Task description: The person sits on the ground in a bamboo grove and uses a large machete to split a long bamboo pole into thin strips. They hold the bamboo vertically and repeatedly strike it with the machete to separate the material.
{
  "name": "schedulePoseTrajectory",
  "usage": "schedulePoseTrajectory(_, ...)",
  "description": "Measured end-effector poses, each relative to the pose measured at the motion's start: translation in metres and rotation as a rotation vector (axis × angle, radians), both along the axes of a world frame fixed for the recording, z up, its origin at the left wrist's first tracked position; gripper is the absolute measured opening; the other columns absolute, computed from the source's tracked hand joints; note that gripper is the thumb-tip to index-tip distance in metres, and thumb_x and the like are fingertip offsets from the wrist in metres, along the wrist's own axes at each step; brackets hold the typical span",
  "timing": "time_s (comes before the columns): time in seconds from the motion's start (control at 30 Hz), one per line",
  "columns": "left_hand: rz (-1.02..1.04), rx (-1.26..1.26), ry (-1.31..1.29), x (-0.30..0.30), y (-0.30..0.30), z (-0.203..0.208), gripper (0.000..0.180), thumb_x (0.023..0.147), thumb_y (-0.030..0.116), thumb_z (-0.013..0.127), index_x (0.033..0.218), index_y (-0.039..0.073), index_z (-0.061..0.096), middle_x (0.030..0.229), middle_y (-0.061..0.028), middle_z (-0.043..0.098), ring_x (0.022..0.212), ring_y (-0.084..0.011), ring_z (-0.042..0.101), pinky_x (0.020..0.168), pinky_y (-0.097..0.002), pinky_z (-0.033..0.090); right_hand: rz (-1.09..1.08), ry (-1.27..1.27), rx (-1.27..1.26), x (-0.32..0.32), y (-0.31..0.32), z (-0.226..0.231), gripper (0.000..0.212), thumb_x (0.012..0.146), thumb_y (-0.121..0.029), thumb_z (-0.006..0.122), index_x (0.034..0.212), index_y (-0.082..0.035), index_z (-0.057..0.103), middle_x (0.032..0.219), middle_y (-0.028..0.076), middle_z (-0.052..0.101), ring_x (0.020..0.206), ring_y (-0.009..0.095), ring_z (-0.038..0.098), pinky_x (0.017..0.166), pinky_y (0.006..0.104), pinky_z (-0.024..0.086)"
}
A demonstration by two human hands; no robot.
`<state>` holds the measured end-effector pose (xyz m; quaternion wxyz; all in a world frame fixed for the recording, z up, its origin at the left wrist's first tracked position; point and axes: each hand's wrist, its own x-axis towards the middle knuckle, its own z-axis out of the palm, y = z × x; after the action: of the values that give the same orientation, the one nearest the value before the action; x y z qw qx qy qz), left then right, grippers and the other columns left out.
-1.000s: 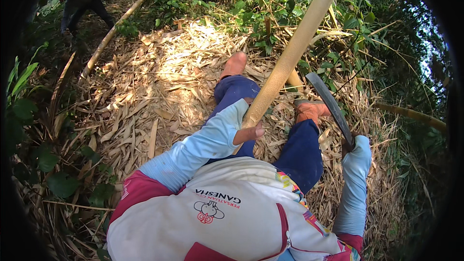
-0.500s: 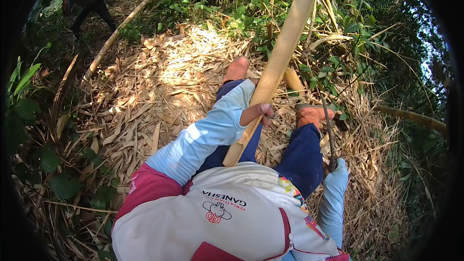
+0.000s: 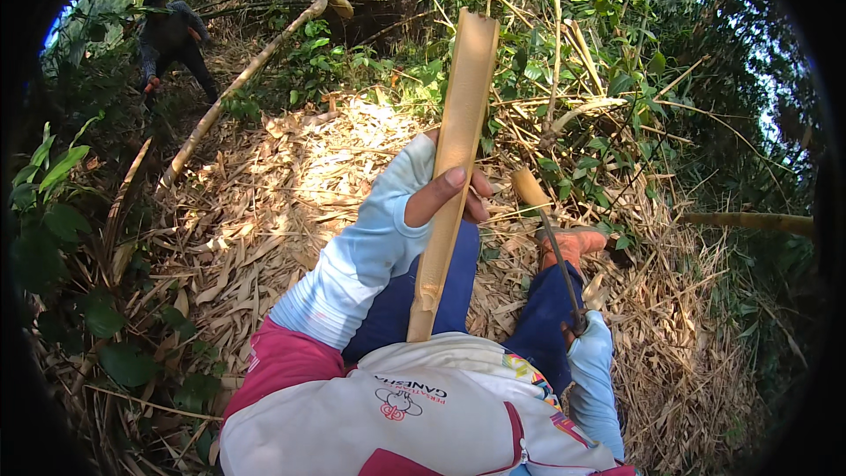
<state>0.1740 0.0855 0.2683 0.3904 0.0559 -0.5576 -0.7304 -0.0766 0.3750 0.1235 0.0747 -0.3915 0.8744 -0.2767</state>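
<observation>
A split length of bamboo (image 3: 467,88), pale and trough-like on its inner face, stands tilted in front of my body. My left hand (image 3: 441,194) is closed around its middle, thumb across the front and fingers behind. The bamboo's lower end comes down to my shirt at the waist. Beside my right knee, my right hand (image 3: 577,326) is wrapped round the handle end of a thin dark machete (image 3: 560,263). Its blade points away from me toward a short bamboo stump (image 3: 529,187). Light blue sleeves cover both forearms and part of the hands.
Dry bamboo leaves (image 3: 264,211) cover the ground. A long bamboo pole (image 3: 264,57) leans at the far left, near another person (image 3: 174,40). My orange boot (image 3: 577,247) is beside the stump. Another bamboo culm (image 3: 749,222) juts in from the right; green undergrowth surrounds the spot.
The bamboo has swung more upright, its top moving left and nearer. My left hand came up slightly with it. The machete in my right hand has tipped left, toward the stump.
</observation>
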Motion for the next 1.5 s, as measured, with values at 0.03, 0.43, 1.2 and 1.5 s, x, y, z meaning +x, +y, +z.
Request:
schedulePoseTrajectory(0.03,-0.015,-0.014,0.021,0.000,-0.003,-0.001,0.063,0.092,0.039,0.066,0.129,-0.002,0.036,0.095,-0.0173,0.063,0.076,-0.0231,0.069,0.069,-0.0347,0.058,0.003,-0.018,0.001,0.002,-0.001,0.002,0.030,0.077,-0.015,0.077,0.100,-0.004,0.061,0.070,0.007,0.060,0.064,0.021,0.058,0.064,0.0325,0.047)
schedulePoseTrajectory(0.43,-0.307,0.297,0.290,0.001,-0.021,-0.008,0.057,0.100,0.047,0.044,0.134,0.001,0.039,0.097,-0.0186,0.063,0.081,-0.0281,0.069,0.075,-0.0412,0.059,0.064,-0.054,-0.011,0.015,-0.003,-0.001,0.029,0.076,-0.014,0.078,0.097,-0.003,0.061,0.072,0.009,0.060,0.065,0.022,0.057,0.064,0.0336,0.048)
schedulePoseTrajectory(1.2,-0.321,0.455,0.250,0.001,-0.029,-0.046,0.066,0.099,0.055,0.042,0.136,0.002,0.043,0.093,-0.0063,0.059,0.079,-0.0166,0.060,0.070,-0.0353,0.055,0.056,-0.142,0.074,0.031,-0.007,-0.010,0.032,0.078,-0.019,0.077,0.102,-0.005,0.062,0.073,0.009,0.063,0.067,0.024,0.062,0.066,0.0343,0.050)
schedulePoseTrajectory(1.5,-0.497,0.739,0.053,0.017,0.000,-0.180,0.070,0.096,0.060,0.045,0.144,0.010,0.037,0.087,-0.0147,0.060,0.084,-0.0307,0.066,0.076,-0.0536,0.058,0.144,-0.251,-0.003,0.045,-0.024,-0.005,0.031,0.080,-0.019,0.077,0.103,-0.005,0.061,0.074,0.009,0.063,0.067,0.023,0.062,0.067,0.0325,0.049)
